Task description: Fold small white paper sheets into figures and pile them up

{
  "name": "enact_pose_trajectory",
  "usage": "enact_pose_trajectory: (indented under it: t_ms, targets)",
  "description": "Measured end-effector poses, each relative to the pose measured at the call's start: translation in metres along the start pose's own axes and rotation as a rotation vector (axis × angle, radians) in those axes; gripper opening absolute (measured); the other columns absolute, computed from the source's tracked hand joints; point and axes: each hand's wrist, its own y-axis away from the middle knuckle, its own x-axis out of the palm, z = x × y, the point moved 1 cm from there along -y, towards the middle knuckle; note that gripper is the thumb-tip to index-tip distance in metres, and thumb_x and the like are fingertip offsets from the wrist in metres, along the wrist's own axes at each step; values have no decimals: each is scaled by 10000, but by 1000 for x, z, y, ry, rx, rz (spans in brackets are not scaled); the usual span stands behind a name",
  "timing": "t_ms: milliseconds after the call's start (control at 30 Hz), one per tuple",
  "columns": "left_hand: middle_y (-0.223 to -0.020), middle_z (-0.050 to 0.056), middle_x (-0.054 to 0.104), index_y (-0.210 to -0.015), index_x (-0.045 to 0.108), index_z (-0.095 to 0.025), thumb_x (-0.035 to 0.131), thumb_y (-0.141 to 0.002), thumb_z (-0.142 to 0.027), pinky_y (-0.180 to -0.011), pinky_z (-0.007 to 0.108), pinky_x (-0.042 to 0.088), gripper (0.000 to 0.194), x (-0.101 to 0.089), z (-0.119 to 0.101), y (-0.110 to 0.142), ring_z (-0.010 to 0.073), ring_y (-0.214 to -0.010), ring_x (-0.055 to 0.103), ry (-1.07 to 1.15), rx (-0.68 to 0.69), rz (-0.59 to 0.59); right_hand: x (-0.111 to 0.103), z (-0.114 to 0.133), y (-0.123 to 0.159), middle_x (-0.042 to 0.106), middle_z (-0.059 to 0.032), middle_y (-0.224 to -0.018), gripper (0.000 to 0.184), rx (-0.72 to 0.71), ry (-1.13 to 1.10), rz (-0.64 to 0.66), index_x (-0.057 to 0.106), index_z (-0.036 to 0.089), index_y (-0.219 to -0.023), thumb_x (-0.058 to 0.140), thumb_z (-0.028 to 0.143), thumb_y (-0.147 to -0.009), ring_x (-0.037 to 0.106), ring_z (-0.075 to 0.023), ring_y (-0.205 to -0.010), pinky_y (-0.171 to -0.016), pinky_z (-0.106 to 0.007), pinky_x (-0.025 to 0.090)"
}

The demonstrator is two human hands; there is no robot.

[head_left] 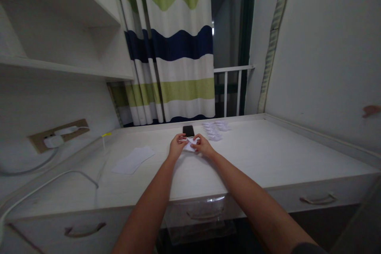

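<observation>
A small piece of folded white paper [189,145] is held between my two hands above the middle of the desk. My left hand [177,145] pinches its left side, and my right hand [204,145] grips the right side with bent fingers. Just beyond the hands lies a black phone [188,130], flat on the desk. Several folded white paper pieces [213,130] sit in rows to the right of the phone. On the left, a few loose white paper sheets [133,159] lie flat and overlapping.
The white desk [268,147] has drawers with metal handles [318,199] along its front. A white cable [71,172] runs over the left side, near a plugged-in charger [54,141]. Shelves [65,65] overhang the left. A striped curtain [184,43] hangs behind.
</observation>
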Motion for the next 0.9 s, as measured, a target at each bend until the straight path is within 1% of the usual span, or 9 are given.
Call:
enact_pose_trajectory:
  t_ms: [133, 267, 400, 567, 767, 900]
  targets:
    - [-760, 24, 603, -871, 542, -143, 654, -533, -160, -636, 268, 455, 356, 0, 2, -1, 111, -620, 570, -16, 0, 18, -2, -2, -1, 489, 61, -622, 268, -50, 130, -34, 414, 193, -763, 613, 258, -596, 464, -59, -448, -408, -171, 351]
    - [-761, 26, 603, -881, 551, -144, 652, -543, -160, -645, 275, 458, 354, 0, 1, 0, 115, -642, 570, -24, 2, 38, -3, -3, -2, 503, 46, -702, 251, -96, 219, -77, 432, 184, -752, 621, 224, -591, 458, -48, -478, -446, -177, 347]
    - [-759, 24, 601, -881, 556, -144, 644, -547, -144, -632, 270, 459, 345, 0, 1, 0, 110, -632, 563, -20, 2, 42, -3, -3, -2, 514, 44, -689, 240, -138, 266, -71, 463, 183, -793, 614, 222, -610, 460, -56, -495, -481, -191, 363]
    - [-745, 12, 591, -882, 561, -145, 634, -537, -115, -611, 247, 453, 354, 0, 3, -2, 94, -602, 548, -17, 3, 31, -3, 3, 0, 548, 18, -723, 173, -226, 366, -79, 497, 174, -800, 579, 228, -657, 483, -72, -557, -548, -209, 389]
    - [-760, 10, 585, -904, 564, -153, 656, -541, -146, -613, 240, 445, 375, 0, 5, -1, 90, -606, 547, -41, 26, 57, -2, 9, 2, 566, -2, -721, 143, -262, 497, -89, 512, 168, -779, 543, 279, -696, 501, -102, -617, -590, -226, 390]
    - [-750, 2, 573, -920, 548, -154, 667, -544, -159, -594, 238, 444, 395, 1, 4, 1, 85, -587, 542, -39, 27, 83, -2, 12, 4, 565, -8, -691, 150, -250, 531, -88, 519, 164, -754, 527, 308, -713, 505, -114, -628, -595, -229, 385]
